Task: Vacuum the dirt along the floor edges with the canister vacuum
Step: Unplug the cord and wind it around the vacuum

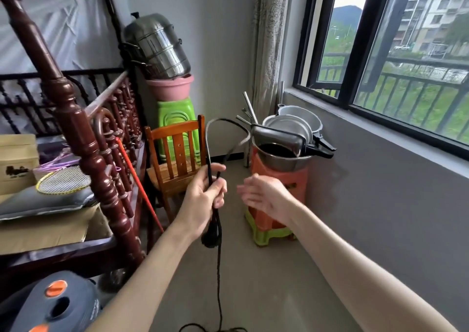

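Note:
The grey canister vacuum [54,306], with orange buttons, sits on the floor at the bottom left. Its black power cord [217,275] rises from the floor into my left hand [205,194], which grips several gathered loops of it. One loop arcs up, blurred, above the hand, and a dark bundle hangs just below the wrist. My right hand [264,195] is open, palm turned left, a short way right of the cord and not touching it. No hose or nozzle is in view.
A dark red wooden bed frame [83,141] fills the left. Ahead stand a small wooden chair [177,164], green stools with a pink basin and steel steamer [160,44], and an orange stool [279,204] stacked with pots. Grey wall and window are on the right. Concrete floor [266,281] lies between.

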Motion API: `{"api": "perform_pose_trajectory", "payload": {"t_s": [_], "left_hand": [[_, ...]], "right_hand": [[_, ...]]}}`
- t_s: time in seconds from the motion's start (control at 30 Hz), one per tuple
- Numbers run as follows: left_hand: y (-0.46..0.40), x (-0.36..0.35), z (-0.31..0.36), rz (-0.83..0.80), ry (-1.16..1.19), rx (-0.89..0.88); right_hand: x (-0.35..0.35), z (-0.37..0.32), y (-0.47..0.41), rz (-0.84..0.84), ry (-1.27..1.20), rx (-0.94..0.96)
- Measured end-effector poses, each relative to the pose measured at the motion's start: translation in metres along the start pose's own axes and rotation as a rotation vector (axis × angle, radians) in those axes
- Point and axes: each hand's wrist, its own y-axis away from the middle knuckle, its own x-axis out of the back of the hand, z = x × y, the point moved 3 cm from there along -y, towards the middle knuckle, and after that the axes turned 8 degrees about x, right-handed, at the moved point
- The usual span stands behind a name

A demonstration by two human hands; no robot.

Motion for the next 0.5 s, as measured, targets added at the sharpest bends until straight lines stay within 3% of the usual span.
{"api": "perform_pose_trajectory", "payload": {"t_s": [0.1,0.2,0.27,0.33,0.5], "left_hand": [[-0.009,0.004,0.020,0.005,0.215,0.020],[-0.012,0.009,0.036,0.019,0.280,0.014],[-0.012,0.020,0.046,0.041,0.331,-0.011],[-0.012,0.039,0.054,0.079,0.382,-0.042],[0.000,0.108,0.060,0.265,0.371,-0.092]], "right_hand": [[-0.013,0.060,0.015,-0.253,0.249,-0.055],[-0.035,0.096,0.024,-0.432,0.222,-0.124],[-0.043,0.107,0.021,-0.440,0.310,-0.125],[-0.041,0.111,0.012,-0.390,0.550,-0.022],[-0.004,0.118,-0.017,-0.096,0.910,0.065]]}}
